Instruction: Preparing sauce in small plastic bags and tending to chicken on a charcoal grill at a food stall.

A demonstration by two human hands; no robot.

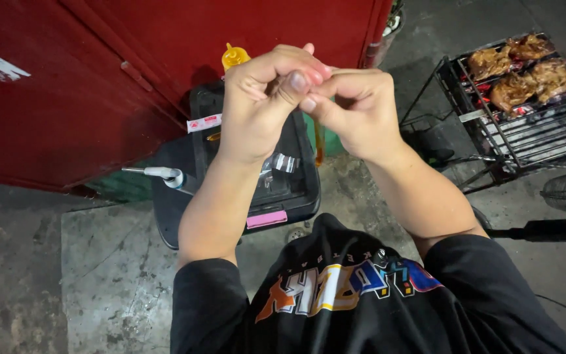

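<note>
Both of my hands are raised in front of my chest, fingertips pressed together. My left hand point(260, 98) is curled, with its thumb pinched against the fingers of my right hand point(355, 108). Whatever may sit between the fingertips is hidden. Below the hands lies a black plastic tray point(299, 196) with a pink label, and a crumpled piece of clear plastic point(282, 162) shows beside my left wrist. A yellow squeeze-bottle tip point(234, 58) pokes up behind my left hand.
A red metal panel point(67, 85) fills the upper left. At the right, a wire grill point(532, 131) holds several browned pieces of meat point(515, 69) over coals. A white-handled tool point(164, 174) lies left of the tray. The floor is grey concrete point(99, 275).
</note>
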